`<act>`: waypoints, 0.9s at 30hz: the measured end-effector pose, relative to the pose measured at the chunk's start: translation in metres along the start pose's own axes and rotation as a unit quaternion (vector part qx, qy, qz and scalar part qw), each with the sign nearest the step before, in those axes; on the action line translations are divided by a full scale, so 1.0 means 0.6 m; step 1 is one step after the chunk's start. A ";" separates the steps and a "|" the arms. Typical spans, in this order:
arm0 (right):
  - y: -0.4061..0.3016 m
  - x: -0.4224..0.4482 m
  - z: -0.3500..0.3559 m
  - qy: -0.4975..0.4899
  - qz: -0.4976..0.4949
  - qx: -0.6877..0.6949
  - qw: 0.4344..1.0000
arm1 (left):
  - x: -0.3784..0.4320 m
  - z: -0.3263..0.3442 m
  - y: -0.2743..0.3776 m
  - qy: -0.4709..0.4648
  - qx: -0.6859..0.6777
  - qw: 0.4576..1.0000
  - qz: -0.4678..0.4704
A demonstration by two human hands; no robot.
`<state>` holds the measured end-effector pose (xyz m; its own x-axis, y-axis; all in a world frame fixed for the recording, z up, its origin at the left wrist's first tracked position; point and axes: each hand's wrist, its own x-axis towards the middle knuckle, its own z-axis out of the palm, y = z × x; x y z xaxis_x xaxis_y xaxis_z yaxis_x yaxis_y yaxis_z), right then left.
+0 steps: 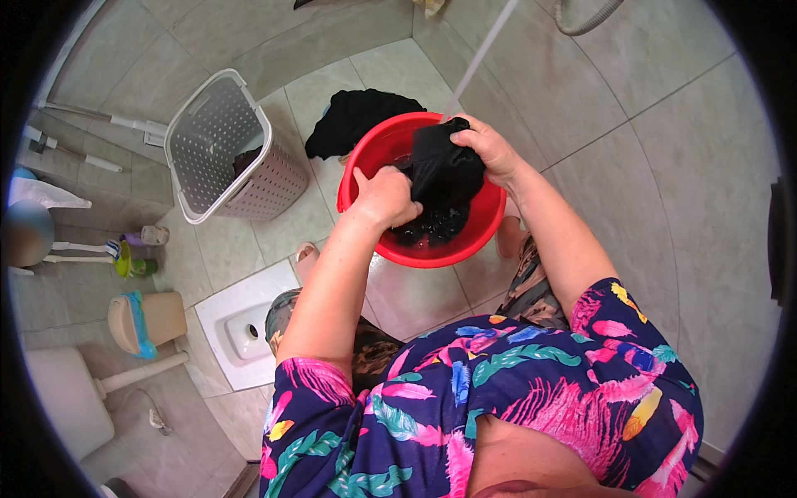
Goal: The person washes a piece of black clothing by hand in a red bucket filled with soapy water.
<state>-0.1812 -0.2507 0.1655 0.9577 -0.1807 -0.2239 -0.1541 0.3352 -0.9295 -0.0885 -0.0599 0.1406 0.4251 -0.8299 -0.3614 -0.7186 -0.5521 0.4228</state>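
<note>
A wet black garment (pixel 445 165) is bunched between my hands over a red plastic tub (pixel 476 233). My right hand (pixel 489 149) grips its upper edge near the tub's far right rim, thumb on top. Over the left part of the tub, my left hand (pixel 386 196) has its fingers curled into the cloth; some fingertips are hidden. More dark cloth and dark, bubbly water (pixel 436 227) show below. A pale straight streak (pixel 479 62), seemingly running water, comes down to the tub's far rim beside my right hand.
Behind the tub a black cloth heap (pixel 364 118) lies on the tiled floor. A grey perforated laundry basket (pixel 274 180) holding dark cloth stands left. Nearer are a squat toilet (pixel 233 355), a lidded bin (pixel 168 320) and long-handled brushes (pixel 84 252). A flexible hose (pixel 588 26) hangs upper right.
</note>
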 end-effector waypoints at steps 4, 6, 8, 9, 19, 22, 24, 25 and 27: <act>-0.004 -0.003 0.000 0.010 -0.013 -0.002 1.000 | -0.001 -0.021 -0.014 -0.111 -0.210 0.967 0.089; -0.003 0.001 -0.015 0.031 -0.017 0.011 0.999 | -0.001 -0.025 -0.013 -0.101 -0.308 0.945 0.045; -0.005 0.004 -0.029 0.030 -0.006 -0.006 1.000 | 0.002 -0.021 -0.014 0.056 -0.209 0.976 0.022; -0.009 0.003 -0.029 0.030 -0.002 -0.014 0.999 | 0.000 -0.019 -0.022 0.142 -0.167 0.975 0.023; -0.018 -0.004 0.041 -0.046 -0.122 -0.299 0.945 | 0.005 0.003 0.051 0.272 -0.392 0.856 0.196; 0.009 -0.003 0.060 -0.025 -0.056 -0.035 0.998 | 0.005 0.010 0.062 0.316 -0.317 0.876 0.180; 0.022 0.006 0.044 -0.055 0.020 0.220 0.974 | 0.016 0.006 0.058 0.294 -0.272 0.896 0.193; 0.030 0.005 0.045 -0.029 0.049 0.224 0.973 | 0.017 0.004 0.054 0.253 -0.264 0.910 0.192; 0.022 -0.011 0.043 -0.031 0.149 0.249 0.957 | 0.017 0.006 0.042 0.223 -0.221 0.933 0.176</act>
<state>-0.1831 -0.2213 0.1621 0.9043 0.0411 -0.4249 -0.3024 0.7643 -0.5696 -0.1043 -0.0821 0.1446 0.4632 -0.8621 0.2053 -0.6015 -0.1357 0.7872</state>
